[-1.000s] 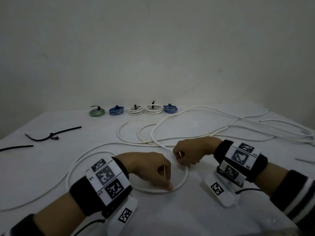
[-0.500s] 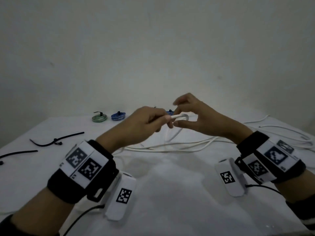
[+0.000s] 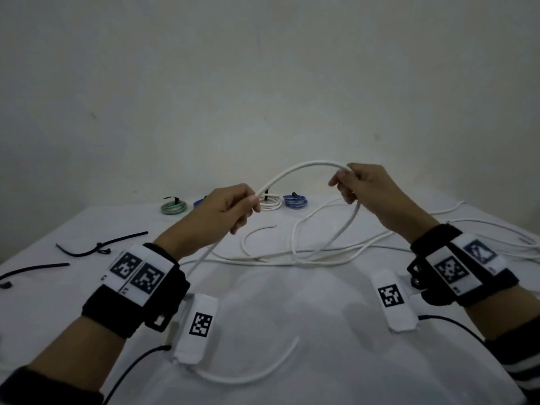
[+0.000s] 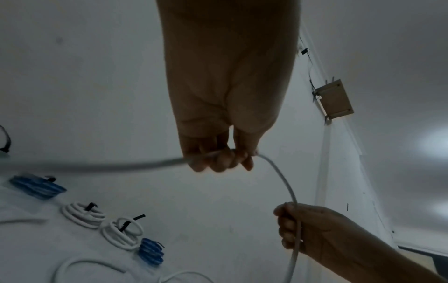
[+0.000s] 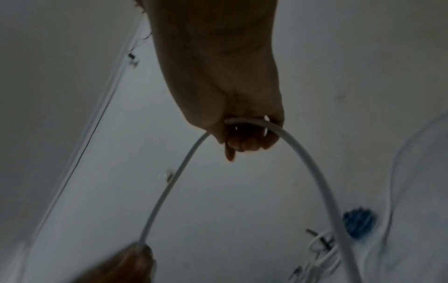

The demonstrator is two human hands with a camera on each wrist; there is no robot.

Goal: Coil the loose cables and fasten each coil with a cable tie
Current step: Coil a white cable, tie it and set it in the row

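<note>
A long white cable (image 3: 304, 167) arches in the air between my two hands above the white table (image 3: 292, 302). My left hand (image 3: 233, 206) grips it at the arch's left foot, fingers curled round it (image 4: 218, 157). My right hand (image 3: 353, 185) grips it at the arch's right foot, and from there the cable (image 5: 303, 153) drops to the table. The rest of it lies in loose loops (image 3: 295, 252) behind the hands and trails off to the right. Loose black cable ties (image 3: 99, 247) lie at the left.
Along the table's far edge sit several finished coils with black ties: a green one (image 3: 174, 206), white ones (image 3: 270, 203) and blue ones (image 3: 295, 200). Another cable tie (image 3: 32, 268) lies near the left edge. A curved piece of white cable (image 3: 257, 372) lies close to me.
Both hands rose from the table with the cable, met, then drew apart. The short piece between them has become a wide arch.
</note>
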